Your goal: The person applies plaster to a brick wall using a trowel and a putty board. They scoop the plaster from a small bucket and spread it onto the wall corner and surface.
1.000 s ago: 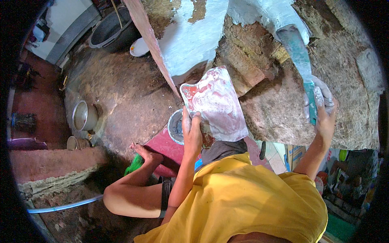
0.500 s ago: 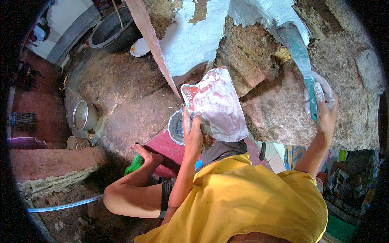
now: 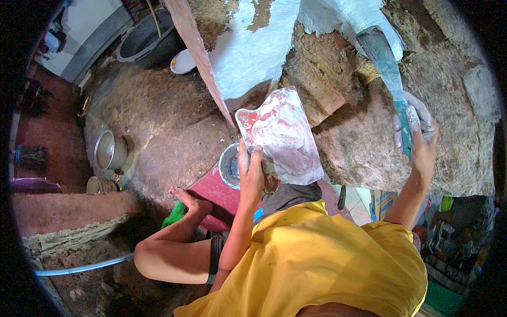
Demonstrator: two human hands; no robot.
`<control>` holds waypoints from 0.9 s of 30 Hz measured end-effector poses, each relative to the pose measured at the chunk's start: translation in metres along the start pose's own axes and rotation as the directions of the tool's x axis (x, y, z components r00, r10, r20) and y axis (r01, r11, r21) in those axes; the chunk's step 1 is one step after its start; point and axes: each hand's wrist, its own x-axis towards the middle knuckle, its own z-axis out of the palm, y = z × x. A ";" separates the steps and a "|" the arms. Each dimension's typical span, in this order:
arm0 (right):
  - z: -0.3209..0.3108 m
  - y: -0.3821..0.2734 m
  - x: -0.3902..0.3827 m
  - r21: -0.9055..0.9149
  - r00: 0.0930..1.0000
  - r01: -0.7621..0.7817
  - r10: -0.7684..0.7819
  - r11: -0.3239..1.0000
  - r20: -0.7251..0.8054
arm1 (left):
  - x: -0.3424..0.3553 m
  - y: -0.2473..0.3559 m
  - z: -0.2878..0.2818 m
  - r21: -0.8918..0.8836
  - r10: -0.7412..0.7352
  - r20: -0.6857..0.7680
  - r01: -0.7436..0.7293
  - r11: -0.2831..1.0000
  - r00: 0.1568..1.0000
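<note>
Trowel (image 3: 384, 63) perhaps higher, wall-edge (image 3: 338, 113) close.

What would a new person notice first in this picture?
Probably the red board smeared with white paste, held up at centre by the left hand. Next, the right hand pressing a wide scraper blade against the rough wall, where pale blue plaster has broken away.
</note>
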 end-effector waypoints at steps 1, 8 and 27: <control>0.001 0.000 0.000 -0.010 1.000 -0.001 0.001 1.000 -0.001 | 0.000 -0.001 0.000 0.019 0.006 -0.016 -0.005 1.000 1.000; -0.001 0.004 0.002 -0.053 0.993 0.037 -0.042 0.998 -0.112 | 0.000 -0.002 0.001 -0.054 -0.022 -0.023 0.021 0.998 0.999; 0.007 0.004 0.003 -0.049 0.997 0.035 -0.039 0.998 -0.067 | 0.000 0.000 0.001 -0.015 0.016 -0.014 -0.016 1.000 1.000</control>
